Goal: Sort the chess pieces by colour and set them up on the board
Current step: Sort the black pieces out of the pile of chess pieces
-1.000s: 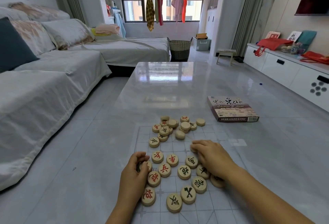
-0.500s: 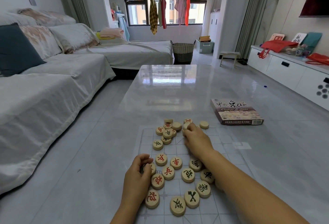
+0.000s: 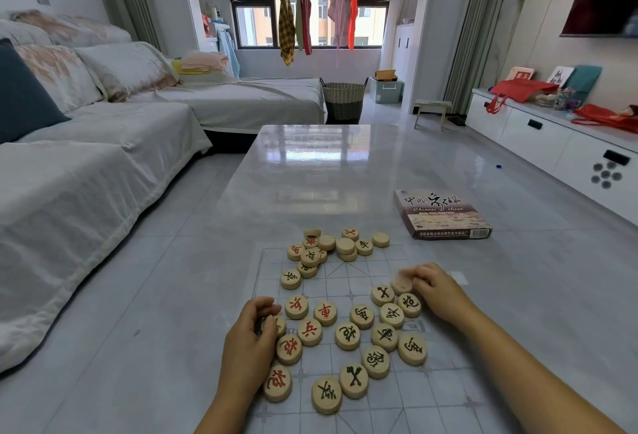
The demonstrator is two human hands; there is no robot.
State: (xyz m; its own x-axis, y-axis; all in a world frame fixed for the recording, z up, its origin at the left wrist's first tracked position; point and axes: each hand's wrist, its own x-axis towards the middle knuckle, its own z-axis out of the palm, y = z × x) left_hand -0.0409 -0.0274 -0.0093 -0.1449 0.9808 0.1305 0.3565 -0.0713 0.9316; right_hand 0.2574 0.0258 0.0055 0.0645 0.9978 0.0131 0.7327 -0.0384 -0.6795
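Back from the far pile (image 3: 328, 249), right hand (image 3: 438, 290) pinches a blurred piece (image 3: 401, 283) beside the black-lettered group (image 3: 384, 336), furthering sorting; left hand (image 3: 247, 340) grips a red-lettered piece (image 3: 280, 326).

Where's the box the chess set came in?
In the head view, the chess box lies flat on the table at right, beyond the board's far right corner.

Left grip (image 3: 247, 344) curled, right grip (image 3: 436, 292) pinching
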